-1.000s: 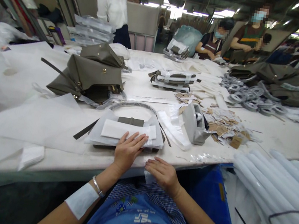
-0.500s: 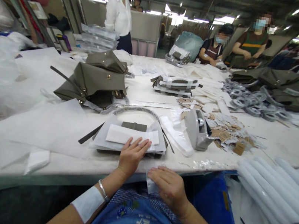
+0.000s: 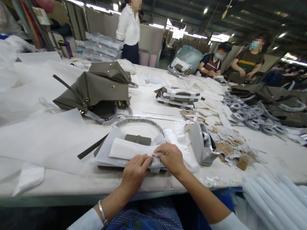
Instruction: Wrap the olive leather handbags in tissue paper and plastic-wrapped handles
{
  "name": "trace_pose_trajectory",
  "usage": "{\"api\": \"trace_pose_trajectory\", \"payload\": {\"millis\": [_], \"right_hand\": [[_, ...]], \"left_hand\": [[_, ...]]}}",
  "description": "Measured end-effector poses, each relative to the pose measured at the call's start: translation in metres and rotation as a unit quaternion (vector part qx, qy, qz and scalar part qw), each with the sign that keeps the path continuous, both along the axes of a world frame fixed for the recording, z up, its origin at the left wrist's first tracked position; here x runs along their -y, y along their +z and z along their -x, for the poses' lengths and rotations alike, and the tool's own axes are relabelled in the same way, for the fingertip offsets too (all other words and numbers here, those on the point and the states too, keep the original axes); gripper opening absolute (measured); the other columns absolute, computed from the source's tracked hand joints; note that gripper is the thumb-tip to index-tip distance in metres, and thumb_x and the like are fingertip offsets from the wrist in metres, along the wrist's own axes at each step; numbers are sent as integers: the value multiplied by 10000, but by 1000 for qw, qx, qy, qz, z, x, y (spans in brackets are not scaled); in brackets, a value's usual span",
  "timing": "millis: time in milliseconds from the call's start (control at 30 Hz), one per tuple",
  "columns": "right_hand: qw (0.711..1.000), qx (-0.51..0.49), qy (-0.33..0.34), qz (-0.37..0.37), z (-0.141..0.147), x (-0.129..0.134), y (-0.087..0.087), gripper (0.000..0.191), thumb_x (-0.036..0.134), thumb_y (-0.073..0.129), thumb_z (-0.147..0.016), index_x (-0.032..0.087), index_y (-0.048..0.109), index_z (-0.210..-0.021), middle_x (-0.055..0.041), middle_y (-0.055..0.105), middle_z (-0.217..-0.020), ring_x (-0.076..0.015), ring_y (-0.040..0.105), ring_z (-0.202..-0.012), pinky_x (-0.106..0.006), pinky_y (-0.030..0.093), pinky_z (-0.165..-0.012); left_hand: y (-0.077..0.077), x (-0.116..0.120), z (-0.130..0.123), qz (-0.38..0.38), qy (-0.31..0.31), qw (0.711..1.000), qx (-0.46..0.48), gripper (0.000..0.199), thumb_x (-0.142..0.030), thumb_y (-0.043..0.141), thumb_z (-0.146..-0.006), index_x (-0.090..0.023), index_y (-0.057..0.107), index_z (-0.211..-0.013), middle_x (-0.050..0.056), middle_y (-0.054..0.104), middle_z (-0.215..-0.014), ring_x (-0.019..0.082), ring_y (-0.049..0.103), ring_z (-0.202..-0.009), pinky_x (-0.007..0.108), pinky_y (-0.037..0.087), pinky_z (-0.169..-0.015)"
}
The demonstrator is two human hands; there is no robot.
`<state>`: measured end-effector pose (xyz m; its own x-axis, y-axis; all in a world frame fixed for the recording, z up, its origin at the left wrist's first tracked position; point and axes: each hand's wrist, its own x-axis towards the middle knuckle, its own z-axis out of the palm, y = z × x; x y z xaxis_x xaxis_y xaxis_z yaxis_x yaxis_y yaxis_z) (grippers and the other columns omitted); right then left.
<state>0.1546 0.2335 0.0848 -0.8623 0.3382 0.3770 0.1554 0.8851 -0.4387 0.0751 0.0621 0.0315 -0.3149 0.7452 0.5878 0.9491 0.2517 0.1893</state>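
An olive-grey handbag (image 3: 137, 139) lies flat in front of me, its handle (image 3: 140, 120) wrapped in plastic and arched away from me. White paper sheets (image 3: 125, 150) cover most of it, with a folded strip on top. My left hand (image 3: 135, 174) is closed, its bent fingers pressed on the lower edge of the paper. Just to its right, my right hand (image 3: 170, 158) pinches a piece of clear tape (image 3: 158, 154) over the paper's right end. The fingertips of both hands nearly meet. A grey tape dispenser (image 3: 201, 143) stands right of the bag.
More olive handbags (image 3: 96, 91) sit at left, beside loose white sheets (image 3: 37, 140). Wrapped bags (image 3: 177, 97) are stacked ahead. Brown tags (image 3: 231, 142) and plastic-wrapped handles (image 3: 254, 114) lie at right. Long white rolls (image 3: 280, 211) stand near my right side. Several people are across the table.
My right hand has risen from the table's front edge onto the bag, bringing the clear tape. My left hand has gone from lying flat on the paper to bent fingers at its edge.
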Motion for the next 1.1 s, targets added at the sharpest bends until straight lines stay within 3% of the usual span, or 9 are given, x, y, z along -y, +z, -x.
{"api": "trace_pose_trajectory", "payload": {"millis": [167, 400, 567, 700, 767, 900, 967, 1033, 1100], "right_hand": [[997, 53, 56, 21, 15, -9, -3, 108, 177, 782, -767, 240, 731, -697, 7, 731, -856, -185, 614, -898, -335, 461, -865], [993, 102, 40, 43, 26, -23, -10, 111, 230, 782, -774, 192, 678, -788, -1, 622, -859, -146, 569, -793, -264, 422, -710], [997, 58, -5, 50, 26, -14, -17, 98, 185, 728, -819, 189, 650, -878, -4, 632, -861, -148, 580, -752, -281, 458, -718], [999, -21, -29, 37, 0, -19, -4, 172, 128, 606, -885, 218, 644, -1026, -18, 678, -991, -166, 642, -860, -287, 508, -831], [995, -61, -71, 25, -28, -40, 9, 165, 185, 555, -923, 237, 650, -1047, -31, 688, -1050, -192, 652, -948, -308, 507, -898], [966, -99, -235, 36, -91, -109, 35, 173, 268, 592, -889, 161, 671, -1000, -137, 701, -1044, -285, 661, -962, -444, 503, -925], [914, -12, -341, 221, -111, -143, 41, 104, 292, 671, -837, 190, 676, -816, -98, 729, -900, -267, 673, -972, -381, 513, -927], [885, 31, -347, 309, -117, -168, 42, 233, 330, 710, -809, 181, 640, -645, -98, 714, -706, -257, 705, -815, -346, 565, -794], [871, 44, -320, 371, -114, -181, 41, 287, 353, 722, -802, 171, 626, -603, -101, 706, -638, -223, 702, -658, -308, 582, -651]], "left_hand": [[-2, 1, 2, 2, -8, 1000, 3, 390, -101, 684, -827, -193, 600, -1196, 70, 696, -1154, 237, 650, -1019, 368, 522, -955], [-3, 2, 5, 13, -48, 999, -19, 460, -82, 570, -902, -249, 561, -1330, 55, 609, -1369, 224, 610, -1153, 360, 492, -1002], [1, -1, 4, 35, -41, 998, -20, 521, -31, 621, -830, -188, 574, -1324, 66, 655, -1308, 229, 620, -1143, 357, 510, -1007], [7, -1, 3, 52, -32, 998, -21, 627, 9, 658, -763, -189, 552, -1348, 67, 649, -1315, 239, 625, -1130, 373, 526, -1007], [7, -1, 3, 49, -39, 998, -25, 637, 23, 654, -752, -192, 552, -1343, 60, 655, -1308, 238, 629, -1126, 376, 536, -1001], [2, -2, 5, 43, -42, 998, -23, 690, 39, 666, -719, -222, 543, -1346, 34, 656, -1306, 228, 633, -1130, 384, 546, -1003], [-2, -3, 5, 36, -36, 999, -20, 729, 49, 686, -685, -232, 547, -1344, 21, 662, -1296, 227, 638, -1125, 382, 552, -1002], [-6, -4, 5, 29, -29, 999, -11, 759, 55, 701, -660, -239, 551, -1343, 10, 665, -1292, 224, 638, -1127, 371, 551, -1006], [-10, -5, 6, 26, -26, 999, -1, 775, 59, 705, -651, -246, 551, -1347, 3, 661, -1301, 220, 632, -1140, 359, 544, -1016]]}}
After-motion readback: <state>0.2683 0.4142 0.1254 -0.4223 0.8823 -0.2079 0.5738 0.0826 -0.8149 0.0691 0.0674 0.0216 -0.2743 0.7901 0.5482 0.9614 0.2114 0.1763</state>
